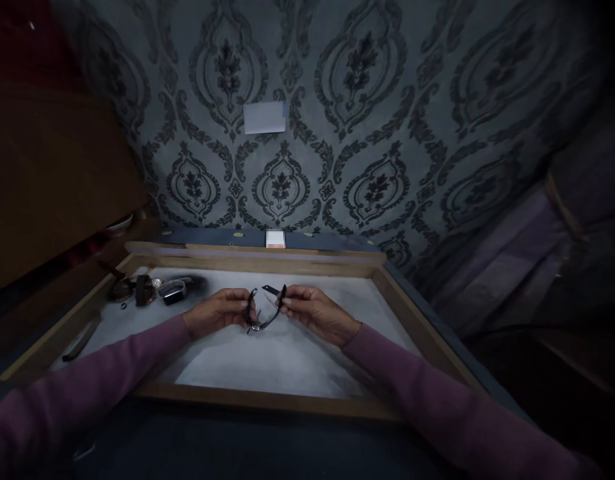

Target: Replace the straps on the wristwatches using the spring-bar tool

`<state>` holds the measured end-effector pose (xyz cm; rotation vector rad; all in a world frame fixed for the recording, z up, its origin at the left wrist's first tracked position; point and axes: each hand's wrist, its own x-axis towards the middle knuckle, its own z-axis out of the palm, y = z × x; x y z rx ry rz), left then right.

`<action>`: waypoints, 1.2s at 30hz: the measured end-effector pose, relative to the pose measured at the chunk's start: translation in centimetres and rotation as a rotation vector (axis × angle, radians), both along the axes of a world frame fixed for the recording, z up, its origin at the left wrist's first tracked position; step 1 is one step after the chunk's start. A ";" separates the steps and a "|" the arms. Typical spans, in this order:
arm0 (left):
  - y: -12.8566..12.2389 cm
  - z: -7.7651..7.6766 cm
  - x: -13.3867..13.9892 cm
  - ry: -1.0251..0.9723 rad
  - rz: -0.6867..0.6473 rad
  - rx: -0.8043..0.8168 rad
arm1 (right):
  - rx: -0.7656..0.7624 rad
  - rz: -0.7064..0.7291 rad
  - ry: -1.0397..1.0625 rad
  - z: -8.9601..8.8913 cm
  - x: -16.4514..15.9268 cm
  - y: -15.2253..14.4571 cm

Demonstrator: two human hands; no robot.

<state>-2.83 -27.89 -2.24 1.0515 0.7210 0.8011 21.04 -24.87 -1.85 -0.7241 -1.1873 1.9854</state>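
A wristwatch [256, 327] with a dark strap is held up between my two hands, its strap curving upward on both sides. My left hand [220, 312] pinches the left strap end between thumb and fingers. On the other side, my right hand [318, 311] closes on the right strap end. Beside the right fingertips a small black strip [270, 289] and a thin, shiny, pointed piece show; whether they lie on the surface or are held, I cannot tell. Both hands are over a white-bottomed tray [252, 395] with a wooden rim.
Several watches, among them a rectangular dark-faced watch [173, 293] and a brown-strapped watch [144, 291], lie at the tray's left. A loose strap [82, 339] rests nearer. Behind the rim stands a small white-and-red card or screen [275, 239]. A patterned wall [297, 200] rises behind.
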 end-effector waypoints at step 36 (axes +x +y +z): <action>-0.3 -0.7 0.2 0.127 -0.189 0.150 | 0.341 0.221 -0.281 -0.1 -1.4 -1.8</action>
